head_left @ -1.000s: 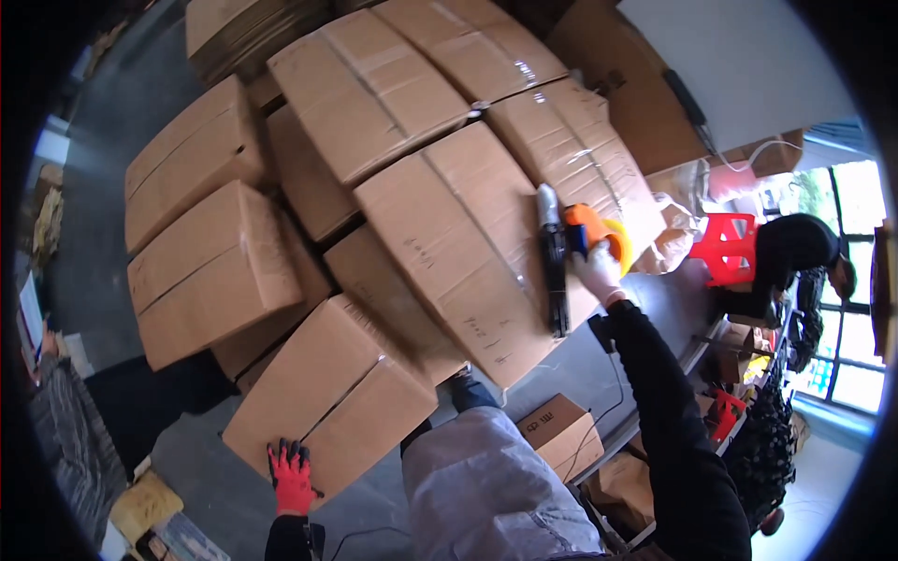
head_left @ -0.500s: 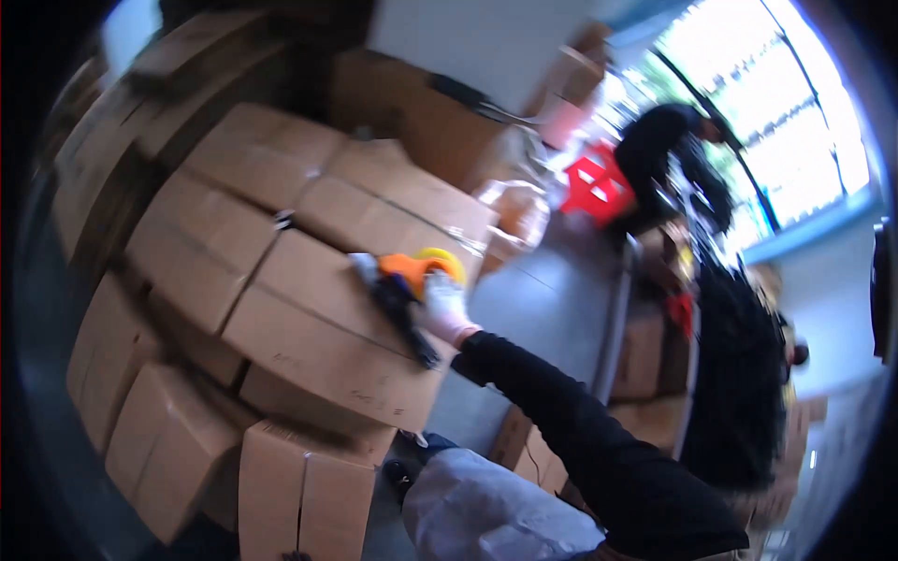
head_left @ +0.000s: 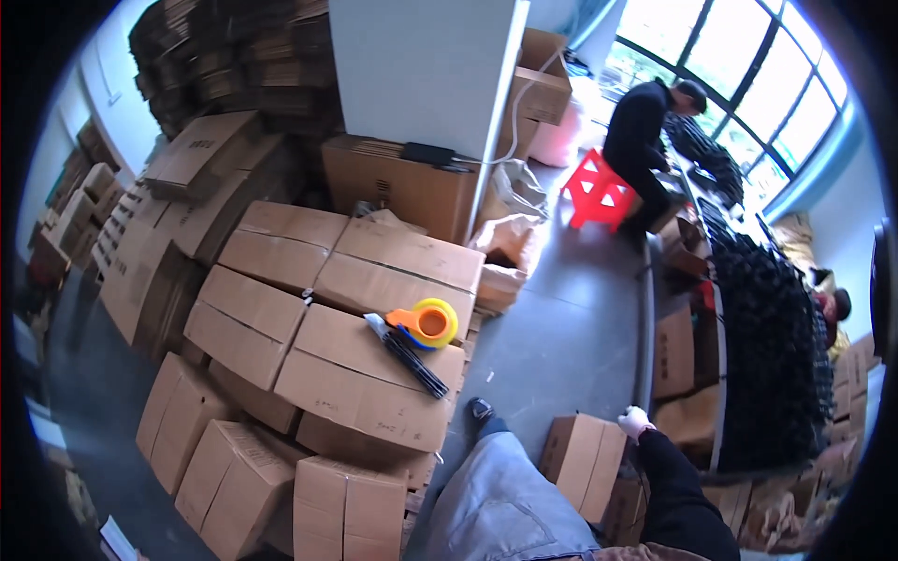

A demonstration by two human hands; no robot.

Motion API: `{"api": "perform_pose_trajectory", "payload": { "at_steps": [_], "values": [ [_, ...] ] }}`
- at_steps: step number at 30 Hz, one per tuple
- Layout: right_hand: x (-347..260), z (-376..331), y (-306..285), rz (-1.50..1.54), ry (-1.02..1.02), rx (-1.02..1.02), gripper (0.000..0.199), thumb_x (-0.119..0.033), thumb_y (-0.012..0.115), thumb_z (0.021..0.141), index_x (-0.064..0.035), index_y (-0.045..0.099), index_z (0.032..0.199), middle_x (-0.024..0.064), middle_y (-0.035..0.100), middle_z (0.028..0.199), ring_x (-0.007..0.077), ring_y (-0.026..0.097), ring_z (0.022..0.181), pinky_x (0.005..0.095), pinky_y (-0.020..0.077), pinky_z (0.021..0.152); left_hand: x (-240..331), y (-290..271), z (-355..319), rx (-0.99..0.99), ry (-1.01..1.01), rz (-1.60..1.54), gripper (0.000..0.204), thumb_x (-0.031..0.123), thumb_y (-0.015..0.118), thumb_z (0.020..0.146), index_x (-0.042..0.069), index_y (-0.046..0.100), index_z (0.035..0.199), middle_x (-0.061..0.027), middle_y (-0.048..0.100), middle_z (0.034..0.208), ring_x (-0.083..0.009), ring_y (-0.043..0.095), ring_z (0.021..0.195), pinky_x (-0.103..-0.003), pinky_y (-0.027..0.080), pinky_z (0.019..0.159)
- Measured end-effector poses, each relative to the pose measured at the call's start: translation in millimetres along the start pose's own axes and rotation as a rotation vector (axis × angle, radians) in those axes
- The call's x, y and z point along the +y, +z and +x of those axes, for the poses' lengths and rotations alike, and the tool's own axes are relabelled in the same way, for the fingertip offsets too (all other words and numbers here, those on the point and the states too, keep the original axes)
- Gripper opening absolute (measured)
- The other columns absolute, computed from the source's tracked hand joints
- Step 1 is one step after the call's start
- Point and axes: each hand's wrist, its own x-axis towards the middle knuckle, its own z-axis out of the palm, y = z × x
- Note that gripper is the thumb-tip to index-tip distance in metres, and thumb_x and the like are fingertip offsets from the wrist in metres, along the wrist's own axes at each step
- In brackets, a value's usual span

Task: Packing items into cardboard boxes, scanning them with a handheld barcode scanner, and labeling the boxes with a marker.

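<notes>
The orange-and-yellow tape dispenser lies on top of a sealed cardboard box in the stack, touching nothing but the box. The white-gloved right hand hangs well apart from it, beside a small open carton on the floor; its grip looks loosely curled, holding nothing. The left hand is out of view.

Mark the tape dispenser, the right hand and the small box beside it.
tape dispenser (head_left: 426, 324), head view, on its orange roll holder.
right hand (head_left: 635, 422), head view, on the back of the white glove.
small box (head_left: 582, 458), head view, on its top face.
</notes>
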Motion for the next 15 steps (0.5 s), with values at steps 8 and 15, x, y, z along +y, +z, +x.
{"api": "perform_pose_trajectory", "payload": {
  "at_steps": [8,15],
  "values": [
    [-307,264,-181,0.146,-0.808,0.49,0.017,-0.017,0.059,0.089,-0.0016,0.062,0.085,0.023,0.064,0.086,0.0441,0.061,0.084,0.0504,0.0497,0.075,137,-23,23,-0.538,-0.03,0.222,0.031,0.032,0.058,0.085,0.01,0.065,0.105,-0.013,0.067,0.103,-0.0355,0.063,0.097,-0.054,0.048,0.082],
    [-550,428,-274,-0.104,-0.929,0.86,0.022,-0.011,0.056,0.086,-0.0044,0.064,0.106,0.0192,0.064,0.102,0.0327,0.064,0.099,0.047,0.0536,0.077,271,-60,45,-1.035,-0.148,0.272,0.024,0.02,0.055,0.088,0.008,0.061,0.108,-0.0144,0.065,0.103,-0.0336,0.063,0.097,-0.052,0.052,0.073]
  ]
}}
